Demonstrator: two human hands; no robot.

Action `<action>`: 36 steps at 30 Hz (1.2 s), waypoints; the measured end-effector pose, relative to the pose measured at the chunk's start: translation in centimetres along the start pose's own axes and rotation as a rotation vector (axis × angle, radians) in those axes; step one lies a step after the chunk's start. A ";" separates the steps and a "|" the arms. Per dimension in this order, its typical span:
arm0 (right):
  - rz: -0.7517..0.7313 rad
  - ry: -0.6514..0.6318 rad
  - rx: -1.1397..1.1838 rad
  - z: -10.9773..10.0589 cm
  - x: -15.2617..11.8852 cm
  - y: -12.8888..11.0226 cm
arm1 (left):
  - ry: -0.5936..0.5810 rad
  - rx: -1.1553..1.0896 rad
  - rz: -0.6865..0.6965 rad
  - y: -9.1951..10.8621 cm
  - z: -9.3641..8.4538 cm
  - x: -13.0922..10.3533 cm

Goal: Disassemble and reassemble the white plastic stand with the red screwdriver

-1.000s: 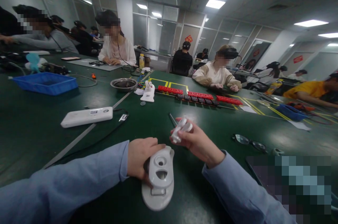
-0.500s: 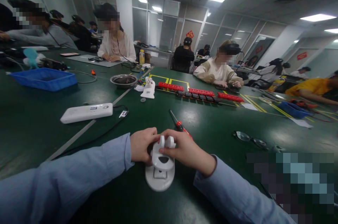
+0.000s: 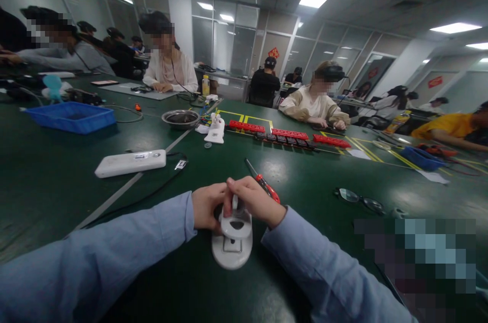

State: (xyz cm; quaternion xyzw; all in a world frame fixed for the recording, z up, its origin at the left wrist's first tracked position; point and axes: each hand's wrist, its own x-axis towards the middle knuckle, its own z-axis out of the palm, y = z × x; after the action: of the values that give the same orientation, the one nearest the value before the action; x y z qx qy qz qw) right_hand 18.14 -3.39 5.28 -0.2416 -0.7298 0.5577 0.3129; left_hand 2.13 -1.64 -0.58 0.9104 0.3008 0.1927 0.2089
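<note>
A white plastic stand (image 3: 233, 257) with a rounded base and ear-like prongs is on the green table in front of me. My left hand (image 3: 209, 207) is closed around its far left side, with the fingertips hidden behind it. My right hand (image 3: 256, 200) is curled over the prongs from the right, its thumb up and its fingers close to my left hand. It covers most of the prongs. Just beyond my right hand lies a screwdriver (image 3: 266, 186) with a red and black handle.
To the left lie a white oblong device (image 3: 131, 163) and a black cable. Farther off are a blue tray (image 3: 72, 119), a metal bowl (image 3: 181, 119), another white eared piece (image 3: 215, 130) and red strips (image 3: 290, 134). Glasses (image 3: 360, 198) lie right. Several people sit around the table.
My right hand has rolled over the prongs; its thumb has risen and its fingers now cover more of them. My left hand keeps its hold. The view has shifted slightly.
</note>
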 end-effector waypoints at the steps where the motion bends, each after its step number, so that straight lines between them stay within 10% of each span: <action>1: 0.035 0.032 0.022 0.5 0.2 0.3 | 0.009 -0.013 0.001 0.0 0.0 0.0; 5: 0.072 0.215 0.027 1.5 0.1 0.6 | 0.020 0.006 -0.024 0.0 0.0 0.1; 11: 0.089 0.146 0.031 1.3 0.0 0.6 | 0.045 -0.157 0.073 -1.0 0.3 -0.1; 16: -0.097 0.355 -0.044 0.3 -0.3 0.2 | 0.493 -0.641 -0.087 -2.1 -1.0 0.6; 20: -0.301 0.617 -0.500 -0.4 -1.6 -3.1 | 0.605 -1.149 -0.180 1.8 -5.1 2.0; 27: -0.569 0.621 -1.224 2.0 -3.6 -7.7 | 0.496 -1.477 -0.116 12.5 -8.0 2.4; 32: -0.519 0.647 -1.214 2.9 -3.7 -7.2 | 0.453 -1.327 -0.327 14.0 -6.5 2.3; 36: -0.538 0.650 -1.042 2.9 -4.1 -7.5 | 0.663 -1.509 -0.273 13.3 -7.1 2.4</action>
State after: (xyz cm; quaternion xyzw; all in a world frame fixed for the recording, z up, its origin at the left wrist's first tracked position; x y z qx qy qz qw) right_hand 18.84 -10.15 11.25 -0.3265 -0.8072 -0.0663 0.4872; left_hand 6.69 -7.96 12.52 0.3777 0.2445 0.5732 0.6848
